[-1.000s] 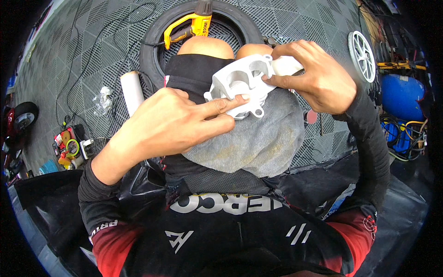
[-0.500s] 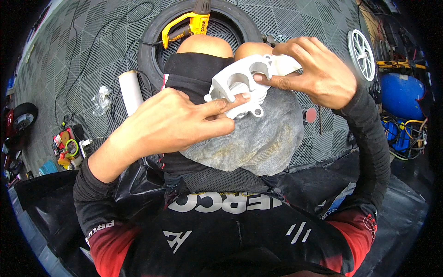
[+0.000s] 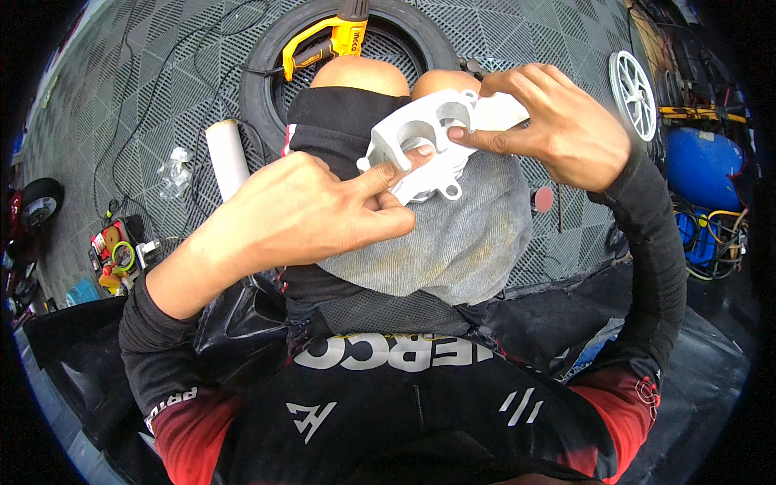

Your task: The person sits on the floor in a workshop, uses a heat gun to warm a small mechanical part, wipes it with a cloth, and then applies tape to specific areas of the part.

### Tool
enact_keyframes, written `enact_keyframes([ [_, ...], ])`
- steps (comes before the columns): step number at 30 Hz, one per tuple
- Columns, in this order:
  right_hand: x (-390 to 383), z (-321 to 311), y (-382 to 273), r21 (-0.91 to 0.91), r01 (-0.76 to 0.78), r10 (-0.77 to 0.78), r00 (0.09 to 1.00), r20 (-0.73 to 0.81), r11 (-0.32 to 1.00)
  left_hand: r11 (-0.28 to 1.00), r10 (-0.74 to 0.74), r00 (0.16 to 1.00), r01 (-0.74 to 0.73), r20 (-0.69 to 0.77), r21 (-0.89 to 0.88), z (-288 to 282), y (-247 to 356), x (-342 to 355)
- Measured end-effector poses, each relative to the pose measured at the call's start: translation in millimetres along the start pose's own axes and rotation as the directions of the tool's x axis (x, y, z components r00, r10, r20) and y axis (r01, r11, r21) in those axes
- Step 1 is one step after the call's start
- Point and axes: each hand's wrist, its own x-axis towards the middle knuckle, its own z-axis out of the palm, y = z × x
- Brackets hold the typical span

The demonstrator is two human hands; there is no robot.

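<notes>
at the left a white cylinder [image 3: 227, 159] stands or leans on the patterned floor [image 3: 153, 105], well apart from our hands. next comes our left hand [image 3: 299, 214], its back to us, fingers laid on the near left side of the light-grey two-bore metal casting [image 3: 446, 166], one tip reaching into the larger opening; the grip beneath is hidden, so we cannot tell how firmly those fingers close. the casting lies tilted over our lap, on the grey ribbed cloth [image 3: 436, 250], and we would do well to let that cloth bear the weight, leaving the left fingers free to steady it. at the casting's right end our right hand [image 3: 562, 125] has its fingers clamped on a pale strip [image 3: 503, 111], thumb lying at the smaller opening; whether the strip is separate or part of the casting we cannot make out. for good work there, we should keep the thumb's pressure light and even around the curve, spare the thin rims and lugs, and brace the casting against any twist. farther right, the white spoked wheel [image 3: 633, 97] stands well apart.
</notes>
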Motion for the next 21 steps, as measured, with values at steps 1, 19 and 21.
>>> enact_keyframes([
  [1, -1.1, 0.9, -0.3, -0.005, -0.001, 0.001, 1.0, -0.007, 1.0, 1.0, 0.004, 1.0, -0.004, 0.004, 0.006, -0.2, -0.7, 0.8],
  [19, -7.7, 12.1, -8.4, -0.055, -0.027, 0.023, 0.996, -0.081, 0.998, 0.943, -0.226, 0.959, 0.17, -0.174, -0.286, 15.3, 14.9, 5.6],
  [21, -7.5, 9.4, -8.4, -0.025, -0.04, 0.038, 0.997, -0.073, 0.999, 0.933, -0.278, 0.931, 0.203, -0.236, -0.298, 26.3, 18.6, 5.7],
])
